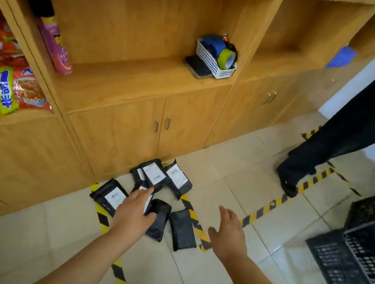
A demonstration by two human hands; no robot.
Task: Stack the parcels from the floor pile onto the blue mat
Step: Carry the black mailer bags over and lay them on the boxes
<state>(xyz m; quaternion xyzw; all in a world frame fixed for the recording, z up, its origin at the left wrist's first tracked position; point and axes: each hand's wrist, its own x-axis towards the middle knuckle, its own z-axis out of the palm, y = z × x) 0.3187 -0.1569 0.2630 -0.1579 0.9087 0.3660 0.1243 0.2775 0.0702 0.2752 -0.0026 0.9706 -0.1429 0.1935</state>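
Reaching left hand touches parcel (labelled).

Both arms reach forward; left hand and right hand spread.
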